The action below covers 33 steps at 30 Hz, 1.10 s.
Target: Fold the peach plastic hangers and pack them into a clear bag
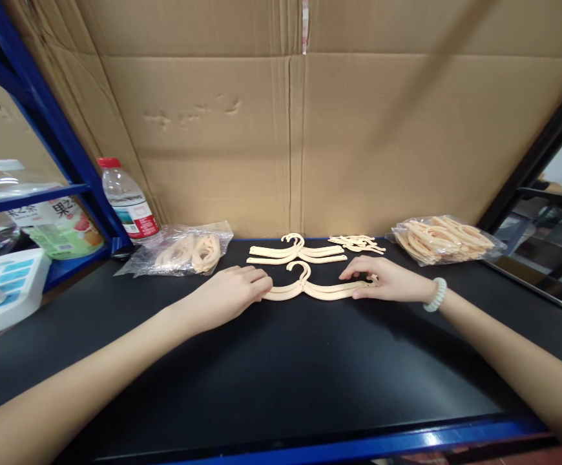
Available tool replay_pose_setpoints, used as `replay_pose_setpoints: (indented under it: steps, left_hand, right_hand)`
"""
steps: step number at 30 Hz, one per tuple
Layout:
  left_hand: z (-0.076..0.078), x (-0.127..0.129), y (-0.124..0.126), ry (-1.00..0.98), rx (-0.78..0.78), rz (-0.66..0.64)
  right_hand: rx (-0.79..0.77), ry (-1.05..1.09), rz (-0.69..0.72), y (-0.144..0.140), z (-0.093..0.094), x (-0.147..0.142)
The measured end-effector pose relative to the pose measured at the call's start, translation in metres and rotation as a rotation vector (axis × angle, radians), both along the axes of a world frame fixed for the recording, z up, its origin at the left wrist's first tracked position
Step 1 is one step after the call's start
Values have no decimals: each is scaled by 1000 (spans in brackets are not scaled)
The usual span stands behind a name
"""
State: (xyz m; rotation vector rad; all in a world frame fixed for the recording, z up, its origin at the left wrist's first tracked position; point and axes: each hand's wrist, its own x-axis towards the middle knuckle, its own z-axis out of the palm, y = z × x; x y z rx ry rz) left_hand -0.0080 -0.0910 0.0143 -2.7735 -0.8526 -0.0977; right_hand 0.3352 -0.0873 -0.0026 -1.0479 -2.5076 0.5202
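A pair of cream plastic clothes hangers (pixel 288 294) lies nested together on the black table, hooks pointing away from me. My left hand (pixel 232 294) is closed over their left end, which its fingers hide. Around the right end curves my right hand (pixel 390 279), thumb along the lower edge and fingers apart above. A small cream hooked bit (pixel 373 279) shows by its palm; I cannot tell whether it belongs to the hangers. Just behind lie more cream hangers (pixel 296 254), also nested with hooks away. To their right is a small pile of thin cream pieces (pixel 357 243).
Clear bags of cream plastic parts lie at the back left (pixel 181 252) and back right (pixel 443 240). A red-capped bottle (pixel 128 203) stands by a blue metal frame (pixel 62 123). Cardboard (pixel 203 142) walls the back. A white tray (pixel 17 303) sits at left.
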Motion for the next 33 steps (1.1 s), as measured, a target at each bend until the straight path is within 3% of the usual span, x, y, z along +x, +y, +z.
replay_pose_setpoints:
  steps: [5, 10, 17, 33]
  left_hand:
    - [10, -19, 15, -106, -141, 38]
    - [11, -29, 26, -163, -352, 29]
    - [9, -29, 27, -170, -372, 48]
    - [8, -30, 32, -234, -385, 77]
  right_hand:
    - [-45, -70, -120, 7, 5, 25]
    - [-38, -77, -128, 8, 6, 27]
    - [13, -29, -250, 10, 5, 27]
    - [-51, 31, -34, 5, -6, 5]
